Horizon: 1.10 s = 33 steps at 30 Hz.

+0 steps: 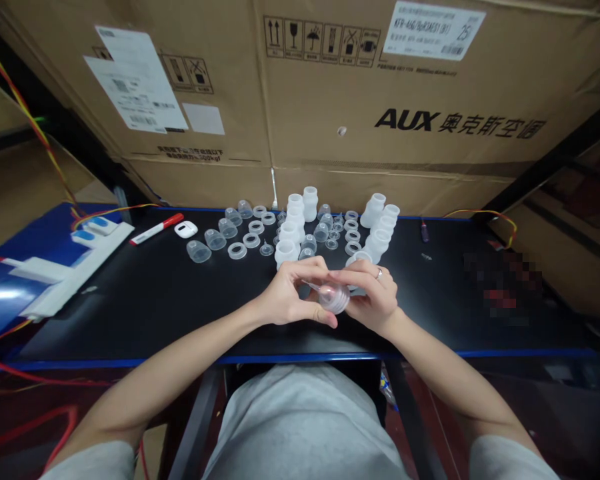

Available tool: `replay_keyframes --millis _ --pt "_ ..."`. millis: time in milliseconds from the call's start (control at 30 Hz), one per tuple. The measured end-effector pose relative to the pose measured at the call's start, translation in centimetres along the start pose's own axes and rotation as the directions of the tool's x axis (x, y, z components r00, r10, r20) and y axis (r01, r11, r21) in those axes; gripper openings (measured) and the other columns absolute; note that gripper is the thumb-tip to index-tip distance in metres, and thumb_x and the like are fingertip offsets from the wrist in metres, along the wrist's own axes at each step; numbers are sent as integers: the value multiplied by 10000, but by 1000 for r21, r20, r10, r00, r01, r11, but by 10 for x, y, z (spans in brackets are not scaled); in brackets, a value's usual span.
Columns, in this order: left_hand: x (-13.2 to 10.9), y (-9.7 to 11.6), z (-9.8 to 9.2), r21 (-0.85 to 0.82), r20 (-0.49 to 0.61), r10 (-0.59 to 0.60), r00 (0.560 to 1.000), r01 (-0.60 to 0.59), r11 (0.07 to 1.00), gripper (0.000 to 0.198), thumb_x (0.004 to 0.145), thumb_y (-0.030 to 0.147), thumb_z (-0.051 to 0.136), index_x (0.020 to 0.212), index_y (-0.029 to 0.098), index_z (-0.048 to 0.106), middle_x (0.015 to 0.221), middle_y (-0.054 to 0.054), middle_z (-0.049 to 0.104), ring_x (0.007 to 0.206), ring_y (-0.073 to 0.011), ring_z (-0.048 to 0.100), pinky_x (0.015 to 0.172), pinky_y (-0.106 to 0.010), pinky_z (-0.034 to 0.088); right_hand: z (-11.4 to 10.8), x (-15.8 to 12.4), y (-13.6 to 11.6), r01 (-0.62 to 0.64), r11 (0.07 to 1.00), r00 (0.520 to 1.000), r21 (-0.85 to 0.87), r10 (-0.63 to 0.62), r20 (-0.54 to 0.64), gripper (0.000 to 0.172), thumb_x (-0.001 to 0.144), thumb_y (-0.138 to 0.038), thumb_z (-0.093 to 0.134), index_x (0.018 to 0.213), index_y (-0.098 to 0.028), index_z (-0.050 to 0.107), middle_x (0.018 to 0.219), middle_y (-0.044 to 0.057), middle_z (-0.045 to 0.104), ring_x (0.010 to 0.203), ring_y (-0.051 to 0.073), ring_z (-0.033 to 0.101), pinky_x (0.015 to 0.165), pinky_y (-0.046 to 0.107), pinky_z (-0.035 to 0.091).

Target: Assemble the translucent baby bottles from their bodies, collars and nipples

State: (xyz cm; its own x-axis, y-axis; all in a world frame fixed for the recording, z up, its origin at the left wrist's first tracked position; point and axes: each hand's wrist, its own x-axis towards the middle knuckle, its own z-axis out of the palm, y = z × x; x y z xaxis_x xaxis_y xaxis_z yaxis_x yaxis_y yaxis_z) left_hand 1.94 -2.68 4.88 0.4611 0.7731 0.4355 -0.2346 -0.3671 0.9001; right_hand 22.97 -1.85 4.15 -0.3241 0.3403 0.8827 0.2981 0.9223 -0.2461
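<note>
Above the front of the black table [180, 300], both hands meet at one small translucent piece, a bottle nipple with a ribbed screw ring [336, 300]. My left hand [291, 293] curls round its left side, thumb below and fingers above. From the right, my right hand [373, 293] grips the same piece with bent fingers, which partly hide it. Just beyond the hands stand small frosted bottles [286, 252] in a row. A second row of frosted bottles [380, 243] is to the right, its nearest one partly covered by my right hand.
Clear domed caps [199, 251], screw rings [237, 251] and clear nipples [266, 248] lie in rows. Farther left are a red-and-white marker-like stick [156, 229], a white gadget [185, 229] and a power strip [80, 267]. A large cardboard box [320, 140] closes off the back. A small screwdriver [425, 231] lies right.
</note>
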Motion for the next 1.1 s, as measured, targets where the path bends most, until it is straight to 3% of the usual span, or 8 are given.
replay_keyframes --millis 133,433,633,767,900,1100 --pt "-1 0 1 21 -16 -13 1000 14 1000 486 608 421 1098 969 179 881 857 -1 597 678 -106 555 558 -220 481 1 -1 3 -30 999 1000 20 31 -4 230 945 -340 896 1150 -294 801 810 22 766 638 175 705 583 306 561" --pt "-4 -2 14 -20 -101 89 991 -91 996 492 586 426 1110 962 204 885 825 -3 652 687 -126 584 588 -248 513 7 3 -10 18 999 992 -38 -23 -124 186 1020 -342 813 1194 -283 791 844 36 733 648 172 705 570 315 600" --pt "0 -5 5 -50 -54 68 996 -70 996 577 571 394 1121 1035 194 843 865 -14 706 766 -163 664 682 -271 558 7 3 -8 -85 996 995 -18 84 -47 224 982 -358 837 1193 -294 802 893 45 753 668 176 698 607 323 600" --pt "0 -9 0 -203 -36 -44 998 35 979 752 564 389 1127 1181 205 738 954 -34 774 787 -188 742 713 -270 581 1 6 -7 -1 999 999 -53 -1 -32 304 971 -290 801 1274 -299 803 973 58 781 724 185 728 639 317 611" --pt "1 -6 -4 -247 -61 -53 997 37 968 842 585 341 1125 1253 229 625 952 -24 800 709 -160 748 665 -231 560 -10 12 -5 84 994 996 -76 -85 1 479 920 -223 749 1392 -297 765 1027 62 794 805 217 772 713 344 654" --pt "2 -9 -1 -218 -150 -53 987 19 976 919 627 401 1112 1350 229 570 955 -37 828 779 -192 790 732 -260 595 -17 18 1 75 994 997 80 -77 23 397 1012 -356 618 1363 -229 751 1171 121 822 957 285 806 792 446 666"
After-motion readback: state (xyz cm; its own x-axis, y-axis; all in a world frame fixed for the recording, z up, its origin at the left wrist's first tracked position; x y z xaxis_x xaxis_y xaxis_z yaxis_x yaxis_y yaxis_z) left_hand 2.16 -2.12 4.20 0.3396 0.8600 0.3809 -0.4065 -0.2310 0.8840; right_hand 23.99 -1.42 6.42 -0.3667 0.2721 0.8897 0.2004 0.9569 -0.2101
